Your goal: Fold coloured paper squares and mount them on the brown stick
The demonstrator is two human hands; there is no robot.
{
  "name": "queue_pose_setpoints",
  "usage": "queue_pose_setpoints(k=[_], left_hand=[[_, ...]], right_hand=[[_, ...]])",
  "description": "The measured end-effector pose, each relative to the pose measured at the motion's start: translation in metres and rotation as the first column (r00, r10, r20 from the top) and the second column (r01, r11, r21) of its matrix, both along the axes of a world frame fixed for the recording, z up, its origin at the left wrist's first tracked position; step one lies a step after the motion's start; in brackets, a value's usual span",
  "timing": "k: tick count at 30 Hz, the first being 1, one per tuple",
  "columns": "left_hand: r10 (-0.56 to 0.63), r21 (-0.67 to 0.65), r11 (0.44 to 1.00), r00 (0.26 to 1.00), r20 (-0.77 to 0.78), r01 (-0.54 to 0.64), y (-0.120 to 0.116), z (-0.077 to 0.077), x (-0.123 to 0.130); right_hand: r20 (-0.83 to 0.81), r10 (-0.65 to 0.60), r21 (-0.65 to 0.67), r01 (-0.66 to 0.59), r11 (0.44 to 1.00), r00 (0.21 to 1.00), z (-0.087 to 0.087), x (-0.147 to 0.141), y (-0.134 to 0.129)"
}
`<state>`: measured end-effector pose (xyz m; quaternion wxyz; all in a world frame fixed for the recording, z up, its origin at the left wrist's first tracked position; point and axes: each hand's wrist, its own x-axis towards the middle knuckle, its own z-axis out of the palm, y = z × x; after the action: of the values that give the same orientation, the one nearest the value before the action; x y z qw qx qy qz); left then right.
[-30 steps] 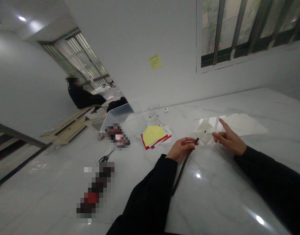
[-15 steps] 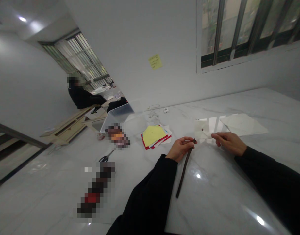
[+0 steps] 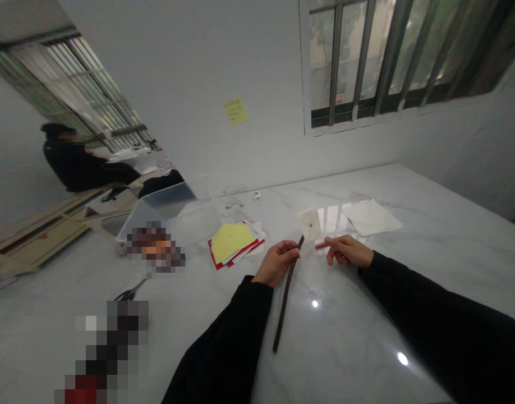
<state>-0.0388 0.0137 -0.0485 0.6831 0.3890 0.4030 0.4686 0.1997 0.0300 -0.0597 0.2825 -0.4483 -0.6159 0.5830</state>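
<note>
Left hand (image 3: 276,262) with fingers (image 3: 285,252) clenching a dark slender strip (image 3: 286,303), strip slanting toward seven o'clock over the marble bench (image 3: 345,348), right hand (image 3: 345,251) with fingers (image 3: 327,244) released and pointing toward a pale paper square (image 3: 310,223) at ten o'clock, coloured paper stack (image 3: 232,242) lying at the left hand's ten o'clock

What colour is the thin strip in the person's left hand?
The thin strip is dark brown; it shows best in the head view, below the left hand.

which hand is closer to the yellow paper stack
Left. The left hand, gripping a dark strip, is just off the yellow paper stack; the right hand lies farther away, beyond the left hand.
</note>
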Motion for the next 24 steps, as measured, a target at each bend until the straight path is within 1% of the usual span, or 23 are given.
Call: queue_pose_setpoints(k=[1,2,3,4,6,9,13,16,17,18,19,21,22,23,24], left_hand=[[0.004,0.002,1.0,1.0,-0.005,-0.004,0.0,0.001,0.0],[0.007,0.004,1.0,1.0,-0.01,-0.007,0.0,0.002,0.001],[0.009,0.008,1.0,1.0,-0.013,-0.008,0.0,0.003,0.001],[0.007,0.012,1.0,1.0,-0.015,-0.007,0.0,0.004,0.001],[0.002,0.022,1.0,1.0,-0.022,-0.001,0.0,0.004,0.0],[0.0,0.023,1.0,0.999,-0.034,0.001,0.001,0.004,0.0],[0.002,0.006,1.0,1.0,-0.031,-0.002,0.001,0.005,0.0],[-0.027,0.004,1.0,0.999,-0.037,0.027,0.0,0.007,0.0],[-0.038,0.004,0.999,0.998,-0.04,0.039,0.0,0.008,0.0],[-0.047,0.004,0.999,0.998,-0.042,0.047,0.0,0.008,0.0],[-0.049,0.004,0.999,0.998,-0.044,0.049,0.0,0.008,0.0],[-0.039,0.008,0.999,0.998,-0.045,0.039,0.001,0.007,0.0],[-0.031,0.011,0.999,0.999,-0.044,0.031,0.002,0.007,-0.001],[-0.025,0.017,1.0,0.999,-0.042,0.026,0.002,0.007,-0.001],[-0.022,0.021,1.0,0.999,-0.041,0.022,0.003,0.006,-0.001]], right_hand=[[-0.004,0.085,-0.017,-0.085,0.996,0.996,0.0,-0.002,-0.001],[-0.003,0.131,-0.013,-0.131,0.991,0.991,0.0,-0.003,-0.002],[0.001,0.135,0.009,-0.135,0.991,0.991,0.0,-0.004,-0.001],[0.004,0.102,0.042,-0.102,0.994,0.995,-0.002,-0.004,-0.001],[0.007,-0.001,0.107,0.001,0.994,1.0,-0.005,-0.002,0.003],[0.028,-0.174,0.163,0.168,0.972,0.984,-0.01,0.004,0.012],[0.027,-0.343,0.176,0.333,0.926,0.939,-0.015,0.009,0.017],[-0.001,-0.421,0.159,0.416,0.895,0.907,-0.014,0.007,0.015],[-0.007,-0.43,0.163,0.425,0.89,0.903,-0.012,0.006,0.014],[-0.004,-0.413,0.174,0.407,0.897,0.911,-0.011,0.005,0.013],[0.016,-0.357,0.184,0.348,0.919,0.934,-0.009,0.004,0.012],[0.099,-0.157,0.178,0.137,0.974,0.983,-0.006,0.003,0.009],[0.142,-0.06,0.168,0.035,0.985,0.988,-0.004,0.002,0.008],[0.174,0.008,0.163,-0.037,0.986,0.985,-0.003,0.002,0.007],[0.189,0.038,0.165,-0.069,0.984,0.981,-0.003,0.001,0.007]])
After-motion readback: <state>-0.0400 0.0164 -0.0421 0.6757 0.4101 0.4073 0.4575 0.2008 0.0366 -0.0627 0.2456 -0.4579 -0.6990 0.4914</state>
